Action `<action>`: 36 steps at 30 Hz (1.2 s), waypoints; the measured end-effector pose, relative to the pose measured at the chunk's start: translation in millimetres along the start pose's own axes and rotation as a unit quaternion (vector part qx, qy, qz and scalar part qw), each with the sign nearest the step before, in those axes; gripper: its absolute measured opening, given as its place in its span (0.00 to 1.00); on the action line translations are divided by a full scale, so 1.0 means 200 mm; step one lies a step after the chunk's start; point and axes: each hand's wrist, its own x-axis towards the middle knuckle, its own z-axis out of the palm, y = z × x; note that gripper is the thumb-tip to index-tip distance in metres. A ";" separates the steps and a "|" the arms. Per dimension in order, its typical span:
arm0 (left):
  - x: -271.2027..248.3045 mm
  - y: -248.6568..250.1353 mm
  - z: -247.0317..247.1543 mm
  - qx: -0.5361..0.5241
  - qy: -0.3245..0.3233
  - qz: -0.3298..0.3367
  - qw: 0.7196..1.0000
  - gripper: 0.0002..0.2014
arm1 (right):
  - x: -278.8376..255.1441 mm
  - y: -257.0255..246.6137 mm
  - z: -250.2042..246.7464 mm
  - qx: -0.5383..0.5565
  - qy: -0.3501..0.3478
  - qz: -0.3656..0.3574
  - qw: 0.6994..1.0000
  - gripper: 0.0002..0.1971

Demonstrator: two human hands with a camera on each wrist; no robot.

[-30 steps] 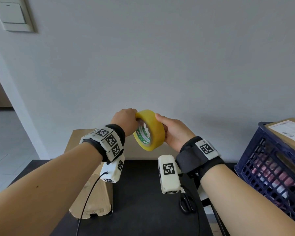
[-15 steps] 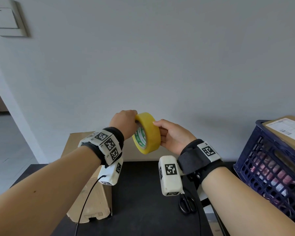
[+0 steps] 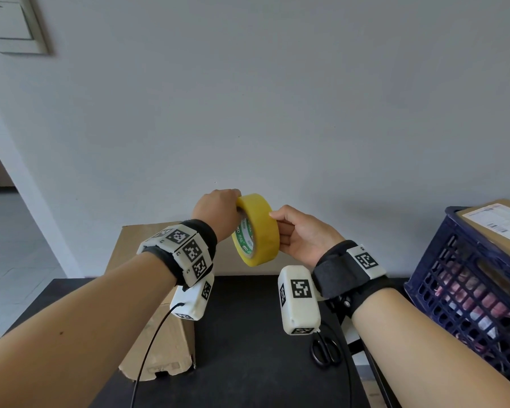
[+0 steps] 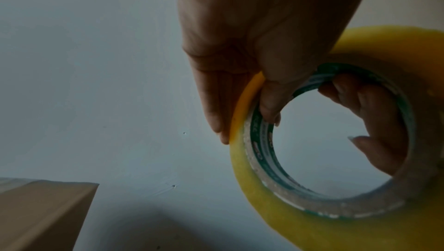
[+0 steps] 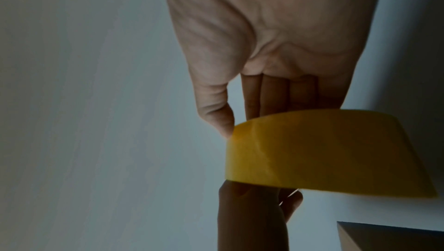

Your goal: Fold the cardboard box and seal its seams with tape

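Note:
A yellow tape roll [image 3: 258, 231] with a green-printed core is held up in the air above the black table [image 3: 248, 334]. My left hand [image 3: 218, 213] grips its upper left rim, with the thumb [image 4: 271, 103] hooked inside the core. My right hand [image 3: 301, 234] pinches the roll from the right, thumb on the outer band and fingers [image 4: 374, 131] behind it. In the right wrist view the thumb [image 5: 216, 120] lies at the edge of the yellow tape roll [image 5: 324, 150]. A brown cardboard box [image 3: 165, 343] stands on the table under my left forearm. No hand touches it.
Black scissors [image 3: 326, 348] lie on the table below my right wrist. A dark blue crate [image 3: 468, 290] at the right holds goods, with a labelled parcel [image 3: 498, 225] on top. A plain grey wall stands close behind the table.
Both hands keep hold of the roll at about the same spot. My right thumb has slid slightly down the roll's outer band.

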 end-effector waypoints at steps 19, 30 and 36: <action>-0.03 -0.06 0.00 -0.031 -0.034 -0.011 0.999 0.11 | -0.01 0.02 0.04 -0.019 0.003 -0.001 1.000 0.05; -0.09 -0.07 -0.12 -0.320 -0.335 -0.010 0.886 0.12 | -0.01 -0.08 -0.02 -0.197 0.071 -0.129 0.969 0.07; -0.09 -0.04 -0.09 -0.350 -0.276 -0.047 0.894 0.18 | 0.03 -0.05 -0.02 -0.376 0.200 -0.211 0.880 0.06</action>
